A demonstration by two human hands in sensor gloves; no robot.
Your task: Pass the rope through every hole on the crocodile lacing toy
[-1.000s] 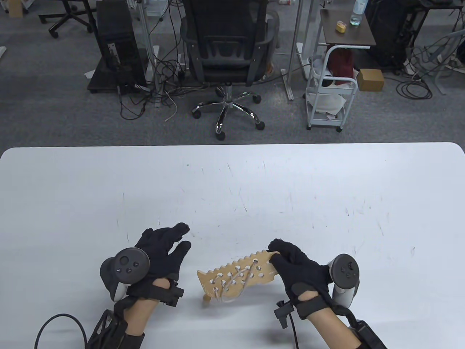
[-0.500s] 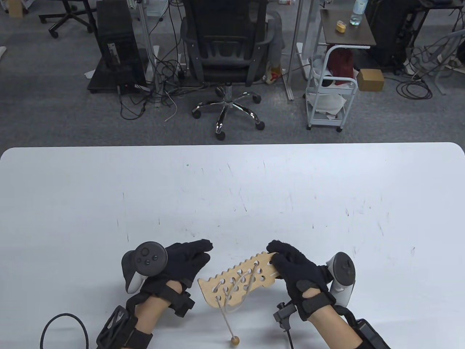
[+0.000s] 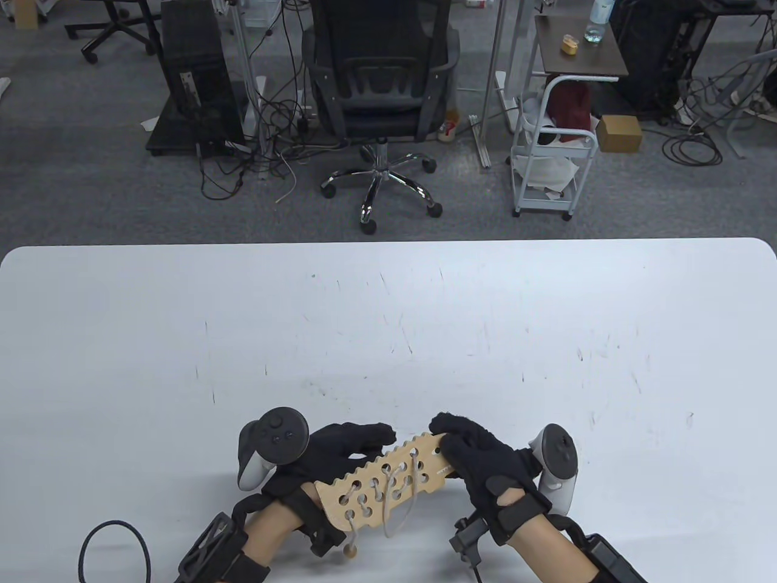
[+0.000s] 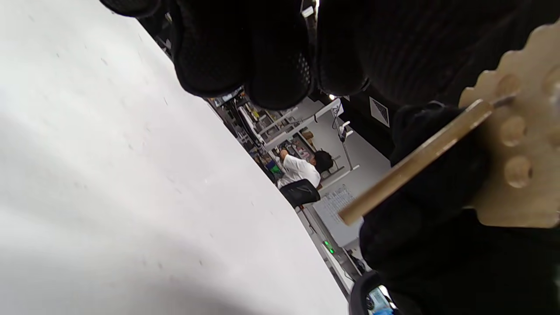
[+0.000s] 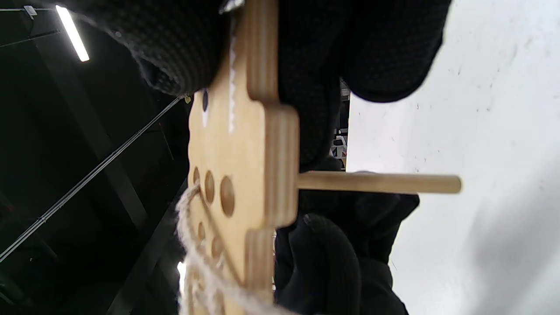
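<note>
Crocodile lacing toy [image 3: 388, 480]: flat plywood, saw-toothed edge, round holes, fuzzy cream rope [image 3: 397, 495] partly laced. Held above white surface [image 3: 388, 316]; right hand [image 3: 479, 452] pinches one end, left hand [image 3: 340, 446] fingers extended behind.

Surface [image 3: 388, 316]: white, rounded far corners, filling the lower half of the frame; fine dark scuffs and scratches across the middle. Black cable loop [image 3: 112, 549] at the lower-left edge.

Black knit gloves [image 3: 485, 461], grey-black trackers [image 3: 276, 434]
</note>
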